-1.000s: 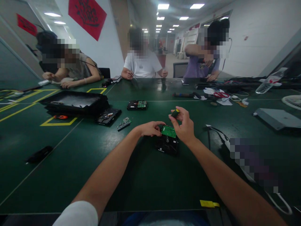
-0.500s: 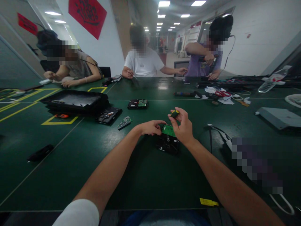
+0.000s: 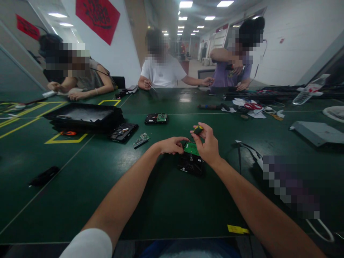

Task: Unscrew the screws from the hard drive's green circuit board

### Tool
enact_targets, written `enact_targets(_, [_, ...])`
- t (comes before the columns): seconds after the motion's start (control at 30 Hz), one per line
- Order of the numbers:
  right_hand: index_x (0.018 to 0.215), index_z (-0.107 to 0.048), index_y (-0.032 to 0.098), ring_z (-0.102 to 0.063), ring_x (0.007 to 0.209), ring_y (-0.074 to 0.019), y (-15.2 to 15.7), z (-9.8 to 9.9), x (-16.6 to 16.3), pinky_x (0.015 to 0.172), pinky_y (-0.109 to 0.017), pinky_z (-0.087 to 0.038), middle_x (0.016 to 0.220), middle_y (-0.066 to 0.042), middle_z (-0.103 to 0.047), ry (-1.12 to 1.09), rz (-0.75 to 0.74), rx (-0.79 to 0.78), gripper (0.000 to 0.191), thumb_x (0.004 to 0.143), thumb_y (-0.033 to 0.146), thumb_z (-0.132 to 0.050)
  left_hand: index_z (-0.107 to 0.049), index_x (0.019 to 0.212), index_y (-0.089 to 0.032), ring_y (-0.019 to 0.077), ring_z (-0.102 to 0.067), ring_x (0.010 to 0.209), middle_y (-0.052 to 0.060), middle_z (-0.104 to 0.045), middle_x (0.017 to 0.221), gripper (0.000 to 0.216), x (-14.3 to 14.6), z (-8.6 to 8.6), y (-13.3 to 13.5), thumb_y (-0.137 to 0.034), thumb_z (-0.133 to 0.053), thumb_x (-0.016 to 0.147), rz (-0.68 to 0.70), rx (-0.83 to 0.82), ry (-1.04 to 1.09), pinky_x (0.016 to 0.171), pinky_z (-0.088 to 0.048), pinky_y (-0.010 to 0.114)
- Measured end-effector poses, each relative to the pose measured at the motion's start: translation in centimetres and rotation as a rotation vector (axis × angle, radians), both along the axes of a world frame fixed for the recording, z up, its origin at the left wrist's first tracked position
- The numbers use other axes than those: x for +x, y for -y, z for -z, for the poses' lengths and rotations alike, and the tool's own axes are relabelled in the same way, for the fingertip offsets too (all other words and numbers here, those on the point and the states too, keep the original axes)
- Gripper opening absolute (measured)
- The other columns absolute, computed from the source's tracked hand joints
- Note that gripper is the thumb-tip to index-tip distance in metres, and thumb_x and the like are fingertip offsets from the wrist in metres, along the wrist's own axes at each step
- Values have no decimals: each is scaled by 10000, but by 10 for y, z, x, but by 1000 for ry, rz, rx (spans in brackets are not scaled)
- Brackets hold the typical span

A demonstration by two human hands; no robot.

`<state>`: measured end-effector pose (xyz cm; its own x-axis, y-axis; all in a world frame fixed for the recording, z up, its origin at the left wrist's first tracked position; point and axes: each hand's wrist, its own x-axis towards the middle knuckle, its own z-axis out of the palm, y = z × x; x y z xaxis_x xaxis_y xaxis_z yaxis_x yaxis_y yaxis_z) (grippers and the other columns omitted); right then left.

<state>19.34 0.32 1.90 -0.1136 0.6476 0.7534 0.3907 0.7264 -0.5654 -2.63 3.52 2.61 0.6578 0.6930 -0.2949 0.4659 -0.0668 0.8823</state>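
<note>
A hard drive point(image 3: 191, 165) with a black body and a green circuit board point(image 3: 191, 148) at its far end lies on the table in front of me. My left hand point(image 3: 173, 145) grips its far left edge, index finger stretched across the back and thumb on the near side. In my right hand point(image 3: 207, 144) is a screwdriver point(image 3: 198, 130) with a black and yellow handle, pinched between fingers and thumb above the board. The tip is hidden behind the hand. Left of the drive rests a loose circuit board piece point(image 3: 141, 140).
Another hard drive point(image 3: 156, 118) lies farther back. At left are a black tray point(image 3: 83, 114), a black drive point(image 3: 123, 132) and a small black object point(image 3: 44, 176). On the right are a cable point(image 3: 248, 147), a grey box point(image 3: 318, 133) and a bottle point(image 3: 310, 90). Several people sit across the table.
The whole view has shifted slightly to the left. Both hands, the screwdriver and the hard drive keep nearly the same positions relative to each other.
</note>
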Motion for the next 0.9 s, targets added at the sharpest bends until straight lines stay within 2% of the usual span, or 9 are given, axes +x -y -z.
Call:
enact_targets(0.6, [1544,-393,325,-737,1137,-258,0,-1,2,1031,-497,-602,1435,-114,-620,63,-2,15,534,1038,318,-566,-379,1568,-227,90,-501,549,-49,-605,820,900,0,-3,1,-226,-707,729,-18,-5,-20,459,-312,203])
enact_targets(0.9, [1557,-398,333,-728,1091,-263,-1,0,2,996,-505,-614,1365,-110,-639,97,26,34,562,1026,324,-583,-442,1507,-202,101,-491,538,-60,-562,743,835,1,1,0,-489,-799,809,0,37,0,464,-324,223])
